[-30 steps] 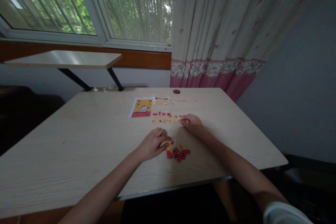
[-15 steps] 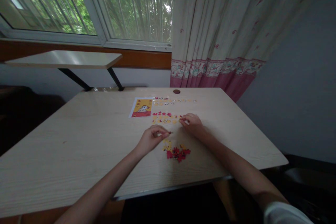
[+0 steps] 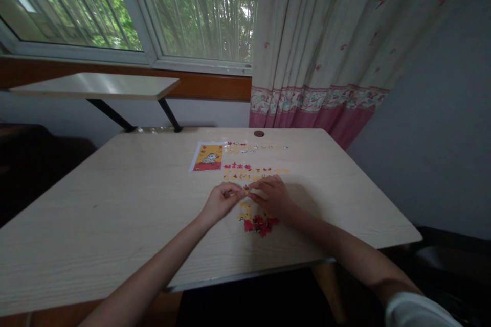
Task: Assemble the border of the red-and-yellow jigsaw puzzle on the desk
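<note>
My left hand and my right hand meet fingertip to fingertip above the wooden table. Between them they pinch a small puzzle piece, mostly hidden by the fingers. Just below the hands lies a small heap of red and yellow puzzle pieces. Beyond the hands, rows of sorted pieces are laid out flat. A yellow and red reference picture lies to the left of those rows.
A second row of pale pieces lies near the table's far edge, by a round cable hole. A white shelf juts out under the window at back left. A patterned curtain hangs at back right.
My right hand has left the sorted rows and come down and left to meet my left hand. My left hand lifted a piece from the heap and holds it raised.
</note>
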`<state>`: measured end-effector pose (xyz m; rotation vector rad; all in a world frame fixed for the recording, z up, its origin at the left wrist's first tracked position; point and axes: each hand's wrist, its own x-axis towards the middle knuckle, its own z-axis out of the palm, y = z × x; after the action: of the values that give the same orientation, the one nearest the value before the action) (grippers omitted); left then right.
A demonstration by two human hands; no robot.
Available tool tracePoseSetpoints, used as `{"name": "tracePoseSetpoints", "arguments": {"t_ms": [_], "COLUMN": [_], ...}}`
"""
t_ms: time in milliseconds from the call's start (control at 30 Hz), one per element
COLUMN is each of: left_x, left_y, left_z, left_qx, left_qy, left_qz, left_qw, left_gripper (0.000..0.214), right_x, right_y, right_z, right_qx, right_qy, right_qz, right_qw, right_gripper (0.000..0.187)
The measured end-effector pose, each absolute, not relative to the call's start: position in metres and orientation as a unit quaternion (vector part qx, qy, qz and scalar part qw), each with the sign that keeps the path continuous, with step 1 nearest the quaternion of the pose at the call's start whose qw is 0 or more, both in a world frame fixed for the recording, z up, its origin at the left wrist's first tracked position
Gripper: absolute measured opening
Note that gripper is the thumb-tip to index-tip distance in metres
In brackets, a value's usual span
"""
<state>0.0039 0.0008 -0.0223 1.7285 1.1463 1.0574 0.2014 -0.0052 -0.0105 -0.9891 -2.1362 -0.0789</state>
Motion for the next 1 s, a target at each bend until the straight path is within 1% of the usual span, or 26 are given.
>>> {"name": "tracePoseSetpoints", "arguments": {"t_ms": [233,500,633,767,1000], "left_x": [0.004,0.005,-0.003,-0.014,-0.016], "left_y": [-0.002,-0.008,-0.008,-0.007,-0.007], "left_z": [-0.018,-0.009,-0.004,-0.003,-0.004], "left_qx": [0.707,0.751,0.796,0.849,0.884], "left_qy": [0.440,0.415,0.406,0.391,0.378], "left_qz": [0.418,0.398,0.374,0.317,0.248], "left_qw": [0.364,0.324,0.248,0.159,0.115], "left_gripper": [0.023,0.020,0.019,0.018,0.018], "right_x": [0.202,0.210,0.231,0.257,0.269], "right_y": [-0.005,-0.004,0.008,0.020,0.027], "right_z": [-0.010,-0.007,0.004,0.013,0.009], "right_qx": [-0.368,-0.360,-0.385,-0.424,-0.426], "right_qy": [-0.849,-0.856,-0.833,-0.795,-0.794], "right_qz": [-0.040,-0.040,-0.059,-0.091,-0.100], "right_qw": [0.378,0.369,0.393,0.424,0.422], "right_gripper": [0.019,0.017,0.019,0.019,0.019]}}
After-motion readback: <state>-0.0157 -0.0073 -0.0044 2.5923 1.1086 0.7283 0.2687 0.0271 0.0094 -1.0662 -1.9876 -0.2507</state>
